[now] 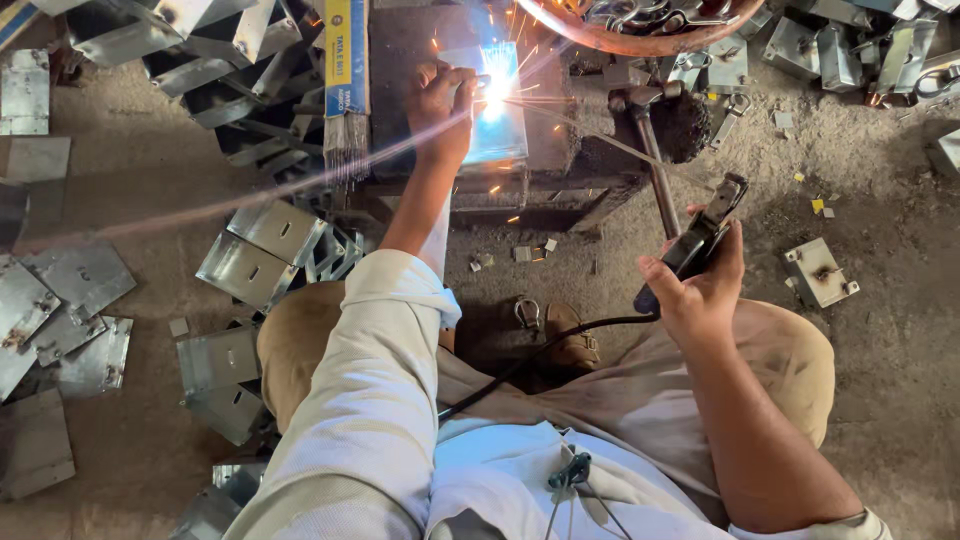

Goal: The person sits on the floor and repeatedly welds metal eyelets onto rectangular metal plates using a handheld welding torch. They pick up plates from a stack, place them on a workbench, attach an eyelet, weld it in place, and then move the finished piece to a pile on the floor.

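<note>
Your left hand [440, 100] pinches the steel plate [497, 120] steady at the arc; your right hand [700, 290] clenches the electrode holder [700, 240], keeping its rod aimed.

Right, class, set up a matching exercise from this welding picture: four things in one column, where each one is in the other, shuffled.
Things:
1. left hand
2. right hand
3. hammer
4. bundle of welding rods

Places:
A. lying on the block, right of the sparks
B. on the metal piece beside the bright arc
C. left of the block, under a blue and yellow packet
D. gripping the black electrode holder

Pairs: 1-B, 2-D, 3-A, 4-C
</note>
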